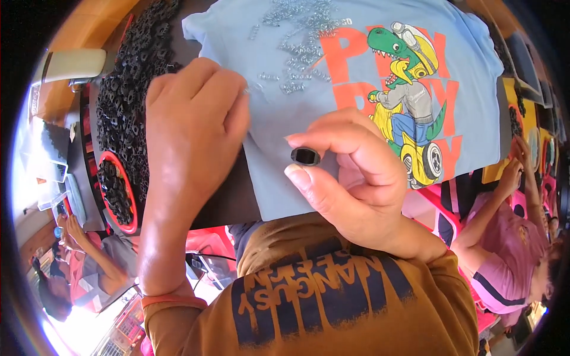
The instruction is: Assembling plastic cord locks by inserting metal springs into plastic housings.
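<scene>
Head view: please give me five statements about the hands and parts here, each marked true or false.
1. The right hand pinches a small black oval part between thumb and index finger. True.
2. The left hand is spread flat, palm up. False: its back shows and its fingers are curled.
3. An oval red-rimmed tray holds black pieces. True.
4. The small silver coil springs are in that tray. False: they lie loose on the light-blue fabric T-shirt.
5. A heap of black plastic pieces lies left of the T-shirt. True.
</scene>
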`<state>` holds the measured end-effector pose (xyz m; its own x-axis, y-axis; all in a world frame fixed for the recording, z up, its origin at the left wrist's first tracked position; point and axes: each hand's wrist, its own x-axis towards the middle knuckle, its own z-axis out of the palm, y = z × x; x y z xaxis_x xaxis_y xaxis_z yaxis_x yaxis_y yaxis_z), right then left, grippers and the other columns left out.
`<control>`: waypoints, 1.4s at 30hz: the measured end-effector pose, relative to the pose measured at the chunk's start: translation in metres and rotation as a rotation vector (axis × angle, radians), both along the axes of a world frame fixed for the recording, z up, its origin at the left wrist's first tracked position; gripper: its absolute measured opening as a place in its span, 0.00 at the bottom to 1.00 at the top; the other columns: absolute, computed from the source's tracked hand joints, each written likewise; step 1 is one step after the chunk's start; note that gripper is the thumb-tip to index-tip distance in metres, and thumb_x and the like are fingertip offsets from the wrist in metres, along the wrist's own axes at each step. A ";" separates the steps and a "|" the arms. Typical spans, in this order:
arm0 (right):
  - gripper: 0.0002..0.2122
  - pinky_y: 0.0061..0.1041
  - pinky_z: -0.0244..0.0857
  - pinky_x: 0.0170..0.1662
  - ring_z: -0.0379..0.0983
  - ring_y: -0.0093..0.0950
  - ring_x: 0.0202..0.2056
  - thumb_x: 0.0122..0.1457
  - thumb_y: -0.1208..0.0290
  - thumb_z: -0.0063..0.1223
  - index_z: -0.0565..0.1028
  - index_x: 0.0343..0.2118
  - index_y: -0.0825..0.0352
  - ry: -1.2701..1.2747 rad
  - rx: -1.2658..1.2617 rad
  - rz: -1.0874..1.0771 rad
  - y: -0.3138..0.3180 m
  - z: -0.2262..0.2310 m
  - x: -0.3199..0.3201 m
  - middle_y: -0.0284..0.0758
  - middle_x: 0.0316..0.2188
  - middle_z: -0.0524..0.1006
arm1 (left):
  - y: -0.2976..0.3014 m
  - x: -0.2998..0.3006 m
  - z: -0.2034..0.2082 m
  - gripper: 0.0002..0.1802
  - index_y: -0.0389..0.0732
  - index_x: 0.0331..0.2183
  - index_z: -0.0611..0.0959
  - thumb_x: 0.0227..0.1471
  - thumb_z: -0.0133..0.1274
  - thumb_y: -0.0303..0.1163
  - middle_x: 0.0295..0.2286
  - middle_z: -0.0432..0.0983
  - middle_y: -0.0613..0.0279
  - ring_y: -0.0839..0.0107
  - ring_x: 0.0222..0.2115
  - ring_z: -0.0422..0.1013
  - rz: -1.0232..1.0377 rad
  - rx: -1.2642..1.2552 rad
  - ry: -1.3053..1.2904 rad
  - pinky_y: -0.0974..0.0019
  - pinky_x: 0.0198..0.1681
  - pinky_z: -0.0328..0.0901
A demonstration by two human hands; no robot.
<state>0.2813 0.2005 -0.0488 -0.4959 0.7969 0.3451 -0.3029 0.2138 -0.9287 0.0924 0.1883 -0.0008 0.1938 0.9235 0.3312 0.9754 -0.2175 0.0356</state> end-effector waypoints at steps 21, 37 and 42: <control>0.12 0.22 0.61 0.44 0.69 0.27 0.40 0.50 0.82 0.55 0.72 0.39 0.75 0.008 0.000 0.056 -0.001 -0.001 0.001 0.42 0.40 0.72 | -0.027 0.015 0.030 0.05 0.33 0.23 0.74 0.37 0.51 0.23 0.26 0.64 0.62 0.75 0.28 0.60 0.104 -0.446 -1.002 0.74 0.32 0.52; 0.14 0.25 0.64 0.29 0.71 0.33 0.28 0.41 0.82 0.59 0.76 0.34 0.72 -0.174 0.365 -0.001 -0.001 0.002 -0.005 0.42 0.28 0.74 | -0.043 0.007 0.021 0.04 0.39 0.19 0.74 0.34 0.52 0.21 0.17 0.64 0.62 0.67 0.18 0.62 -0.069 -0.400 -0.840 0.67 0.21 0.54; 0.14 0.26 0.65 0.31 0.72 0.34 0.29 0.40 0.82 0.59 0.76 0.34 0.72 -0.233 0.372 -0.045 -0.006 -0.003 -0.005 0.42 0.29 0.75 | -0.053 0.016 0.015 0.08 0.42 0.20 0.74 0.31 0.56 0.23 0.18 0.65 0.62 0.61 0.20 0.64 -0.072 -0.184 -0.610 0.62 0.25 0.56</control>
<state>0.2767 0.1943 -0.0517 -0.5620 0.6625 0.4952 -0.0767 0.5544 -0.8287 0.1081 0.1349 0.0144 0.0841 0.9673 0.2392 0.7509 -0.2194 0.6230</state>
